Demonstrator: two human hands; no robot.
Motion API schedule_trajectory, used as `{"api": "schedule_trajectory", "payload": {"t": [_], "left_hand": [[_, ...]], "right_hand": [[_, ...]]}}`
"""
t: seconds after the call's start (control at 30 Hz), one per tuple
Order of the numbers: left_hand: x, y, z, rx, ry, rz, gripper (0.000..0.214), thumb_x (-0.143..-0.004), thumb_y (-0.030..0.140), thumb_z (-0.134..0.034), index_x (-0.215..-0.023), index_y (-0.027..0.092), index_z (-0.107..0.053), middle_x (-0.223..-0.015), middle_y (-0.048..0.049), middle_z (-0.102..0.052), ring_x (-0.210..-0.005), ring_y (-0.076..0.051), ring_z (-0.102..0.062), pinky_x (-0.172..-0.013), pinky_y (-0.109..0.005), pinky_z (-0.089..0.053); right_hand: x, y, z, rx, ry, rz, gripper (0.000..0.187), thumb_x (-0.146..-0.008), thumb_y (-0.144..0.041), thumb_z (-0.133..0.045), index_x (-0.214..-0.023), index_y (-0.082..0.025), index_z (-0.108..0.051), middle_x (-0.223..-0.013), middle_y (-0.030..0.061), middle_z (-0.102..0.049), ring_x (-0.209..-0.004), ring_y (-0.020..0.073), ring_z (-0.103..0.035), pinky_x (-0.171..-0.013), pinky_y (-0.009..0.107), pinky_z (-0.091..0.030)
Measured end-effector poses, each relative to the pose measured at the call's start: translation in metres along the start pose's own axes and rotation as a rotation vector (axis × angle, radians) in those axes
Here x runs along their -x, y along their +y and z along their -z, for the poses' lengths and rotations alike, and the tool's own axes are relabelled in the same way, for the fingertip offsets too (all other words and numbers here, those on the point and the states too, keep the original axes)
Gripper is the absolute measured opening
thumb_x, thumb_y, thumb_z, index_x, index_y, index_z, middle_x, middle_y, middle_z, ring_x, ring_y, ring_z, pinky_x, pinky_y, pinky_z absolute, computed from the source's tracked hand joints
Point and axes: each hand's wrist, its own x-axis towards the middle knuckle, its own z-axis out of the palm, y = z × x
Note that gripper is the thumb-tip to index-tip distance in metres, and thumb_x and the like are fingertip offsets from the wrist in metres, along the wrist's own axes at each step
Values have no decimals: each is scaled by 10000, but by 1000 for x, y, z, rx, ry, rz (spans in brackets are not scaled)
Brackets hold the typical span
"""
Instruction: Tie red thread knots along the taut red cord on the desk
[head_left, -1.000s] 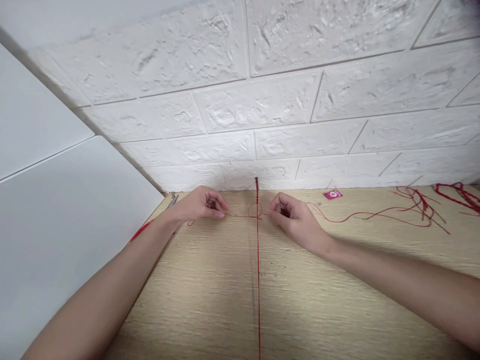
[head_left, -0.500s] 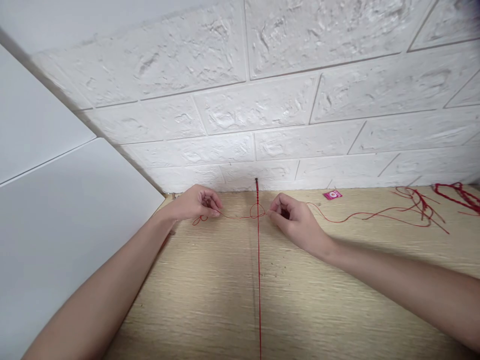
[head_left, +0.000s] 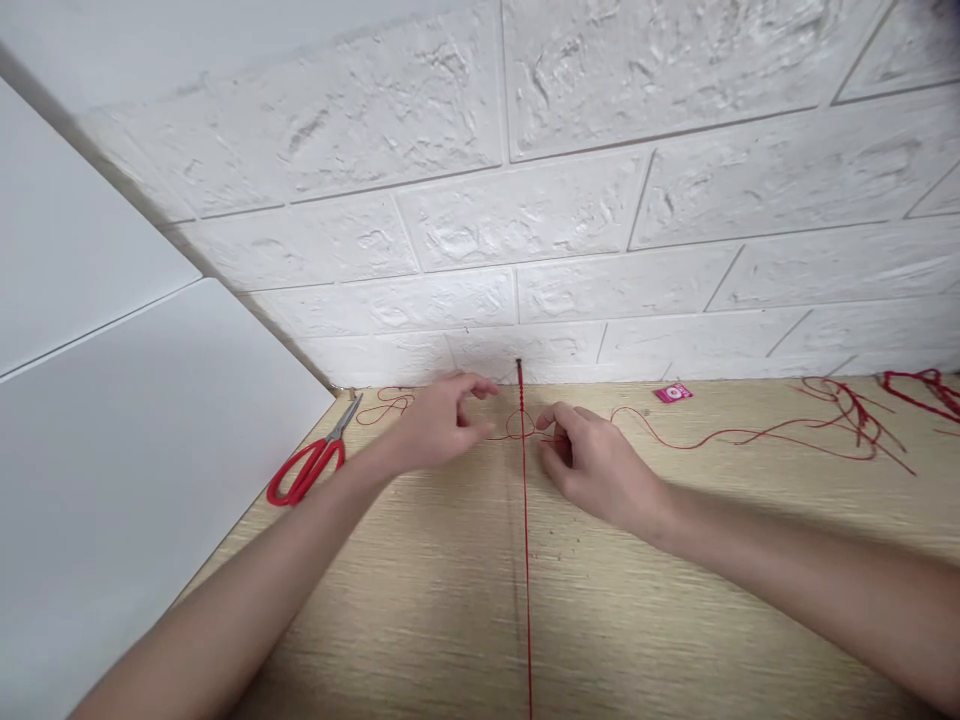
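Observation:
A thin red cord [head_left: 526, 560] runs straight from a dark nail [head_left: 518, 362] at the foot of the wall down toward me. Its top is a short twisted, knotted section [head_left: 521, 396]. Just below that, a finer red thread forms a small round loop [head_left: 508, 428] around the cord. My left hand [head_left: 435, 425] is left of the loop, thumb and fingers apart, holding nothing. On the other side my right hand [head_left: 600, 462] has its index finger and thumb parted, with the thread's end passing between them.
Red-handled scissors [head_left: 306, 473] lie at the left beside a loose coil of red thread [head_left: 386, 405]. A small pink packet [head_left: 673, 393] sits near the wall at right. Farther right are tangled red threads [head_left: 855, 420] and a braided red cord [head_left: 926, 390]. A white panel [head_left: 150, 450] borders the left.
My left hand has let go of the thread and moved right toward the loop, uncovering the scissors. The fingers of my right hand have parted from their pinch on the thread.

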Motion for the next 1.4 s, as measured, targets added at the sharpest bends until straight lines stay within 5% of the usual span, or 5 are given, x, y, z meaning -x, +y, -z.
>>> {"api": "schedule_trajectory", "payload": {"t": [0.2, 0.73, 0.9, 1.2, 1.4], "left_hand": [[2, 1, -41, 321, -29, 32, 558, -811, 253, -691, -1338, 209, -513, -977, -53, -667, -666, -114, -593, -643, -269, -489], [-2, -17, -28, -42, 102, -88, 406, -795, 87, -535, -1183, 165, -626, -720, 13, -585, -608, -118, -519, -596, -250, -413], [-1, -14, -26, -86, 216, -140, 466, -732, 51, -546, -1173, 168, -634, -1047, -63, -619, -631, -96, -509, -596, -247, -432], [-4, 11, -36, 234, 157, 67, 524, -782, 93, -521, -1283, 240, -567, -1198, -62, -655, -512, -57, -509, -523, -244, -430], [-17, 14, -56, 397, 157, 164, 420, -822, 121, -457, -1212, 226, -572, -778, 2, -641, -497, -112, -554, -509, -265, -448]], "right_hand": [[-3, 5, -2, 45, -13, 61, 115, -873, -131, -514, -784, -202, -528, -757, 36, -586, -749, 188, -537, -678, 306, -386], [-15, 11, 12, 343, 21, -13, 211, -792, -243, -577, -615, -205, -468, -692, 38, -577, -765, 220, -486, -710, 363, -246], [-11, 10, 16, 421, 122, 26, 105, -759, -270, -611, -748, -206, -529, -882, 85, -628, -894, 281, -495, -726, 384, -262], [-12, -12, 11, -151, 72, -34, 435, -772, -98, -506, -1188, -227, -492, -1127, 92, -646, -717, 171, -576, -627, 314, -422], [-33, -7, -9, -395, 5, -194, 556, -721, -48, -481, -1249, -213, -422, -987, 50, -679, -676, 143, -597, -608, 274, -432]]}}
